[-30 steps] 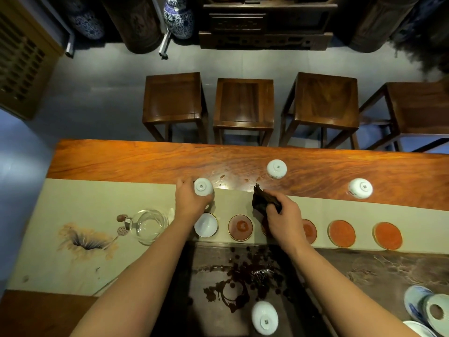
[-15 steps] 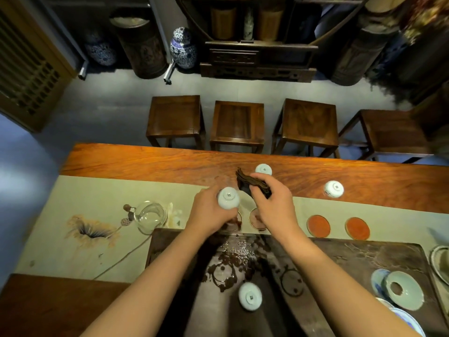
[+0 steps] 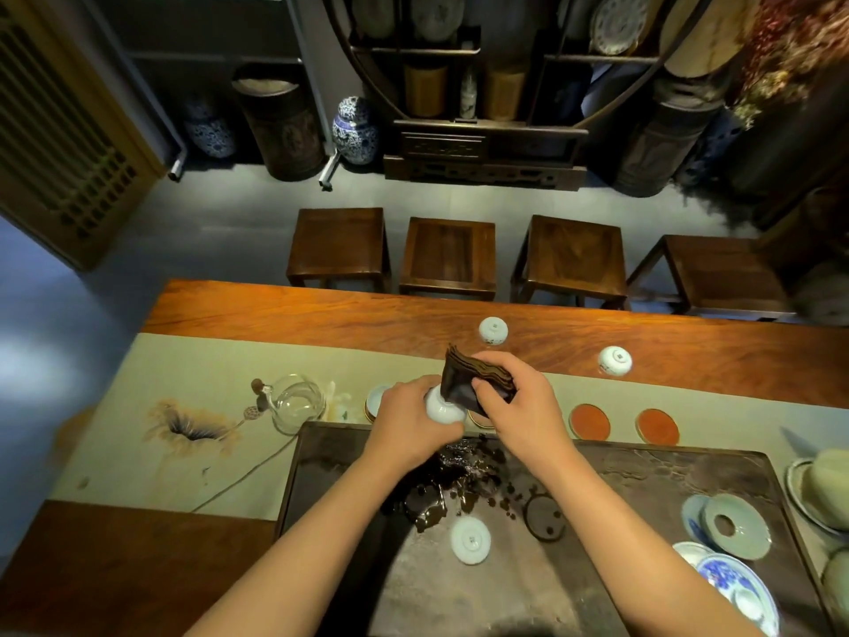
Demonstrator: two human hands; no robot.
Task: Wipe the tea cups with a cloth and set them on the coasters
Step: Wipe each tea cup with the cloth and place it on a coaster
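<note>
- Near, on the dark tea tray [image 3: 643, 471]: one tea cup [image 3: 470, 540] upside down, foot ring up, unwiped by the look of it.
- Above the tray's far edge: left hand [image 3: 406, 422] clasping a white tea cup [image 3: 442, 406], tipped sideways, mouth toward the folded brown cloth [image 3: 473, 381] pinched in right hand [image 3: 521, 402].
- Best done by turning the cup against the cloth, grip firm on slick glaze.
- Just beyond: bare orange coasters [image 3: 589, 421] waiting.
- Farthest: two inverted cups [image 3: 493, 331] on the wooden table [image 3: 321, 314].

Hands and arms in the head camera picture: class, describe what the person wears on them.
Nothing is worn. The left hand and right hand are bare, without gloves, and no ring, watch or bracelet shows. Both forearms are uncovered right to the bottom edge of the picture, so no sleeve appears.
</note>
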